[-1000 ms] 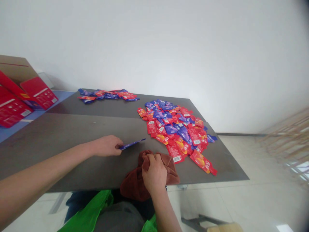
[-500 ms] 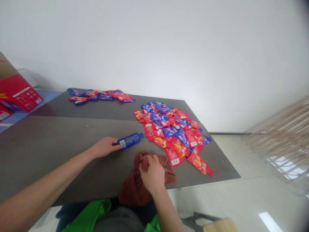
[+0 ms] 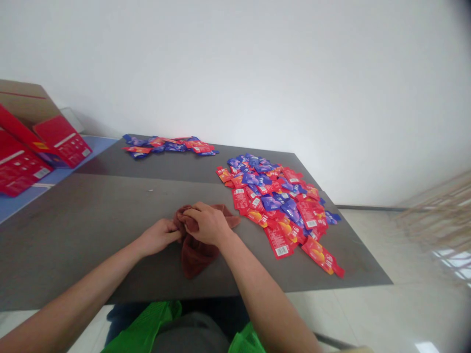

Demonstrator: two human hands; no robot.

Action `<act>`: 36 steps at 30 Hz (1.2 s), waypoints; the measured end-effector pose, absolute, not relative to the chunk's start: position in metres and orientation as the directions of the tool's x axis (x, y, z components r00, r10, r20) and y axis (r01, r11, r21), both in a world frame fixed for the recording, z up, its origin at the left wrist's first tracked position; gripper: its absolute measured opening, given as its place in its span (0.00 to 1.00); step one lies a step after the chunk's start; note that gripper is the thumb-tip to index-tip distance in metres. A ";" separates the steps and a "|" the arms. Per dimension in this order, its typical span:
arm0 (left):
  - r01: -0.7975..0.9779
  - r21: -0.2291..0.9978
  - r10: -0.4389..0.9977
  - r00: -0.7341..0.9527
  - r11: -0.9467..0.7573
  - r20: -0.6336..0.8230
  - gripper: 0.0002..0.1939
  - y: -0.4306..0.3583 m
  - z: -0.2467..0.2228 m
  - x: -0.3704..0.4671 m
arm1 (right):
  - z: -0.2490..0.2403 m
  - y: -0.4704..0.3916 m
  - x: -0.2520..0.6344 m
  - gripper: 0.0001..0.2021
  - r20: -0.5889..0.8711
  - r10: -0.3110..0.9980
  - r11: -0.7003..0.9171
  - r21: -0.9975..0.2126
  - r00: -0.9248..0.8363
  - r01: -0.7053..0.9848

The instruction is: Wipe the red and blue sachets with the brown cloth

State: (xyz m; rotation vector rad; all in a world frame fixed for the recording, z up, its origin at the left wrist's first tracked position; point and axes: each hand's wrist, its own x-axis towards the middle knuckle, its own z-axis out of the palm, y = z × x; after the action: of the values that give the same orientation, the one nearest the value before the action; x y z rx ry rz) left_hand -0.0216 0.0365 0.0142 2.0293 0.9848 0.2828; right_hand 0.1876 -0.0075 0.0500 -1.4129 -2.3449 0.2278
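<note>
My right hand (image 3: 208, 223) is closed on a crumpled brown cloth (image 3: 200, 255), pressing it down near the middle of the table's front part. At the cloth's left edge my left hand (image 3: 160, 237) is pinched shut. The blue pouch it held a moment ago is covered by the cloth and hardly shows. To the right of the cloth spreads a pile of red and blue spouted pouches (image 3: 274, 201). A red pouch (image 3: 322, 256) lies at the near right edge of that pile.
A smaller group of red and blue pouches (image 3: 171, 144) lies at the back, near the white wall (image 3: 235, 73). Open red cardboard boxes (image 3: 66, 139) stand at the left on a blue surface (image 3: 99, 143). The grey table (image 3: 91, 215) ends at the right above a pale floor.
My right hand has carried the brown cloth up and left onto the blue pouch in my left hand, covering it. The view has shifted slightly left, showing more of the boxes.
</note>
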 end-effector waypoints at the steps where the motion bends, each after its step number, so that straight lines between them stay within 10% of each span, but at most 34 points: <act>1: 0.546 0.759 0.728 0.671 -0.355 -0.142 0.15 0.036 0.014 -0.022 | 0.047 -0.003 0.189 0.12 0.219 0.888 0.458 -0.319 -0.405 0.830; 8: 0.540 0.761 0.752 0.650 -0.359 -0.106 0.22 0.039 0.011 -0.020 | 0.049 0.016 0.213 0.11 0.069 0.997 -0.033 -0.181 0.046 0.983; 15: 0.547 0.774 0.787 0.608 -0.319 -0.105 0.16 0.033 0.011 -0.020 | 0.047 -0.010 0.185 0.11 0.219 0.919 0.390 -0.379 -0.328 0.839; 21: 0.560 0.745 0.780 0.620 -0.362 -0.086 0.20 0.029 0.019 -0.016 | 0.050 0.012 0.209 0.10 0.066 0.997 0.048 -0.274 -0.031 0.961; 29: 0.547 0.749 0.793 0.607 -0.373 -0.047 0.15 0.031 0.008 -0.019 | 0.053 -0.008 0.179 0.12 0.183 0.944 0.322 -0.327 -0.275 0.888; 36: 0.495 0.756 0.752 0.659 -0.428 -0.006 0.11 0.026 0.021 -0.011 | 0.031 0.027 0.204 0.10 0.037 0.999 0.031 -0.256 -0.022 0.966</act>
State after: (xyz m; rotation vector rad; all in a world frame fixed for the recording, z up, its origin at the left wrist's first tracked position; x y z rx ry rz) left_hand -0.0108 0.0264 0.0206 2.1140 0.9621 0.4328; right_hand 0.2042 0.0266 0.0312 -2.0401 -2.0957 0.2343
